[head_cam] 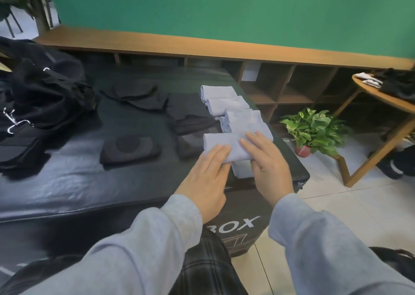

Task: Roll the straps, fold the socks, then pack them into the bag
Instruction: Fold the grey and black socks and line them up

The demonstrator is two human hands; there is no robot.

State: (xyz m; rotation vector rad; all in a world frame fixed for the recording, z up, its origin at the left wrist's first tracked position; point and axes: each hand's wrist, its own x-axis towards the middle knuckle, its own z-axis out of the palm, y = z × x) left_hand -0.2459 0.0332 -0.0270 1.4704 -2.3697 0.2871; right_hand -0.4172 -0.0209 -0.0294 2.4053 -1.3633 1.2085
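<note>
Both hands are down on a light blue sock (221, 145) near the right edge of the black surface (89, 182), close to its near right corner. The left hand (207, 178) lies on the sock's near left part with fingers straight and flat, pressing it. The right hand (268, 166) rests on its right part, fingers straight on top; the thumb seems tucked at the sock's near edge, though I cannot tell whether it pinches the cloth. Another bit of blue sock (241, 170) shows beneath, between the two hands.

Behind them, along the right edge, folded blue socks (229, 106) lie in an overlapping row running toward the far right corner. Left of that row sit dark socks (190, 117), and nearer the middle a folded dark piece (130, 150). The black bag (45, 92) slumps at the left edge, with metal clips (13, 119) showing on its straps.
</note>
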